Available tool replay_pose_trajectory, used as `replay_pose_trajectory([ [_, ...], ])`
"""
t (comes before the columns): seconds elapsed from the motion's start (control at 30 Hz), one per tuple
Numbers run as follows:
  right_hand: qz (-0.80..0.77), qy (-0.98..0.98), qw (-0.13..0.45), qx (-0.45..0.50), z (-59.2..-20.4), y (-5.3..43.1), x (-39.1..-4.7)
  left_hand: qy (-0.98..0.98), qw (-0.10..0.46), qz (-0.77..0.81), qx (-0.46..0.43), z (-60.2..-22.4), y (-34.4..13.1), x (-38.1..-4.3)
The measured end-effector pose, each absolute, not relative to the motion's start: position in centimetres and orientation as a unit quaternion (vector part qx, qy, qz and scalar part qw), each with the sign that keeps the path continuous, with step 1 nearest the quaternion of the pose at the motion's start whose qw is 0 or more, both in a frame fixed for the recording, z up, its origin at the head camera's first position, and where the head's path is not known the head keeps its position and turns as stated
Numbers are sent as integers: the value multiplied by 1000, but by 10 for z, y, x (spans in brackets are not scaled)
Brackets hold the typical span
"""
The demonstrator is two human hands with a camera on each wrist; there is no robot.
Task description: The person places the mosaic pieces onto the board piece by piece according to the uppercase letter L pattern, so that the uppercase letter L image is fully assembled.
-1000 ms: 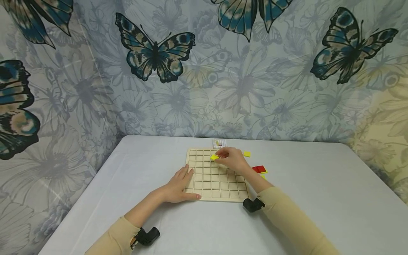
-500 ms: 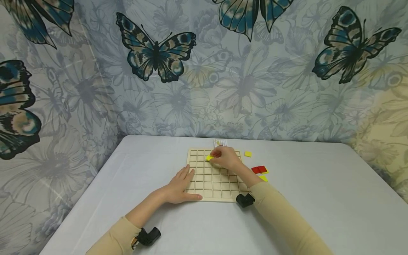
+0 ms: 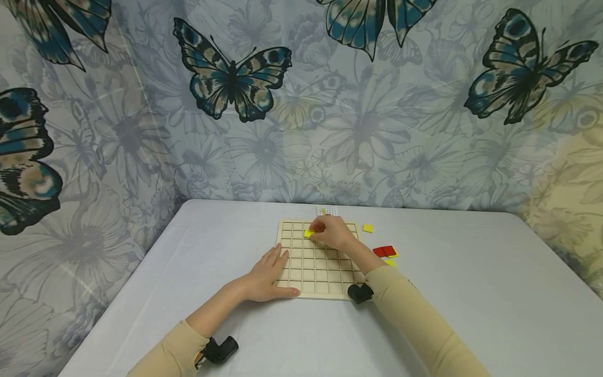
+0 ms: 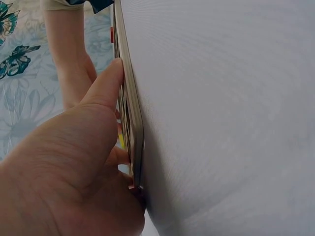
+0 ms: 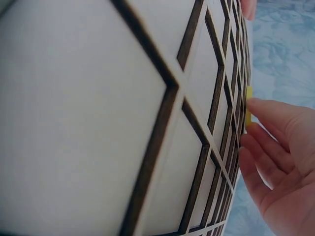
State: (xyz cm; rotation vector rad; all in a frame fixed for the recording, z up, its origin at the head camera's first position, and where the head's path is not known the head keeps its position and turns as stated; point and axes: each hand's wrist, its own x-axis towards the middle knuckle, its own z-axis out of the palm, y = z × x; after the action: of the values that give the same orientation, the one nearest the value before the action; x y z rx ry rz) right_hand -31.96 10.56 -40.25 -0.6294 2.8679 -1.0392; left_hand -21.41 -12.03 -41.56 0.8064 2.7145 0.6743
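Note:
A pale wooden grid board (image 3: 321, 274), divided into square cells, lies on the table. My left hand (image 3: 264, 276) rests at its near left corner, fingers straight along the left edge and thumb stretched over the front edge. Over the far left part of the grid, my right hand (image 3: 333, 232) pinches a small yellow square tile (image 3: 308, 233) between thumb and fingers. In the right wrist view that yellow tile (image 5: 248, 108) stands out at the board's surface, tilted up from it. The right hand and forearm hide some cells behind them.
Right of the board lie red tiles (image 3: 384, 251) partly over a yellow one, with another yellow tile half hidden by the sleeve. A single yellow tile (image 3: 368, 228) lies farther back. Behind the board is a small printed grid card (image 3: 326, 210). Butterfly-patterned cloth hangs behind the table.
My right hand has carried the yellow tile a little to the left over the board, then slowed almost to a stop. The left hand has stayed in place.

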Motion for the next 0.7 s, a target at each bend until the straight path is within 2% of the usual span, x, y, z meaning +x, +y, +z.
replay_pose_trajectory([
  [0.7, -345, 911, 18, -225, -402, 111, -316, 928, 114, 223, 277, -418, -120, -215],
])
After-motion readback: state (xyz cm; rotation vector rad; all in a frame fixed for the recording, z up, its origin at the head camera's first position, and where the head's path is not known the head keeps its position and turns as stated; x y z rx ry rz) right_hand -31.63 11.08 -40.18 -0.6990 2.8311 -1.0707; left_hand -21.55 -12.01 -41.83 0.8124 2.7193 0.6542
